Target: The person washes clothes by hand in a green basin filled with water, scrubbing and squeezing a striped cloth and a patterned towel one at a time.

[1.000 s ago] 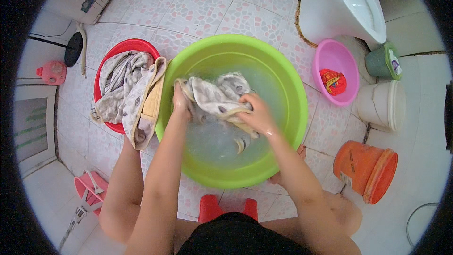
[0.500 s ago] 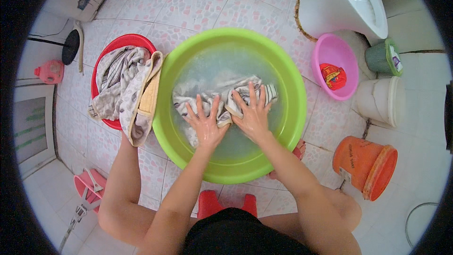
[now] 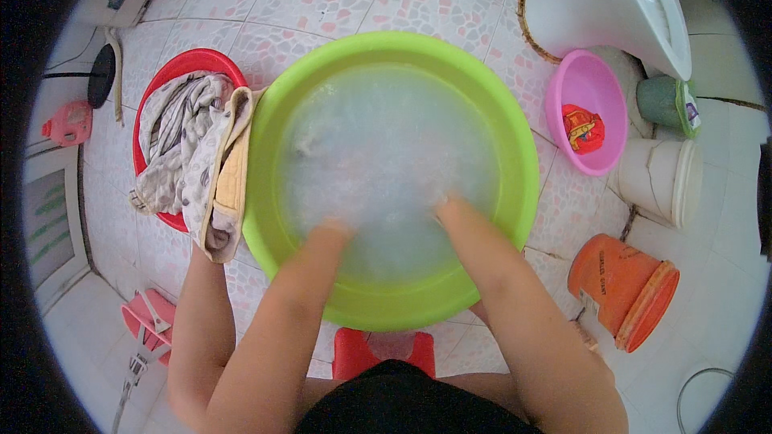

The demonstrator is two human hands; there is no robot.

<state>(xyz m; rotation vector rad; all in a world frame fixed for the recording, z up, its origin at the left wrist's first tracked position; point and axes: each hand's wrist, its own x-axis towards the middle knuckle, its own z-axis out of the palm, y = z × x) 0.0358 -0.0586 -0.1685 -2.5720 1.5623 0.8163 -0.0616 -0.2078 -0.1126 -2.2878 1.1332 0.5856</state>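
Observation:
Both my arms reach down into a large lime-green basin (image 3: 515,169) of cloudy, bluish-white water (image 3: 386,128). My left hand (image 3: 341,225) is under the surface past the wrist, left of the middle. To the right of it, my right hand (image 3: 444,204) is sunk just as deep. The murky water hides the fingers of both hands, so their grip does not show. A pale scrap of cloth (image 3: 305,144) shows faintly near the basin's left side; the rest of that cloth is hidden below.
Patterned cloth with yellowish trim (image 3: 201,145) overflows a red basin (image 3: 150,101) at left, touching the green one. At right are a pink basin (image 3: 618,112) holding a red packet (image 3: 583,128), a white bucket (image 3: 655,181), an orange bucket (image 3: 615,285) and a toilet (image 3: 603,0). Below is a red stool (image 3: 350,354).
Both hands, spread flat on the wet patterned cloth before, have gone down under the water. The cloth has sunk almost out of sight. My view has shifted slightly.

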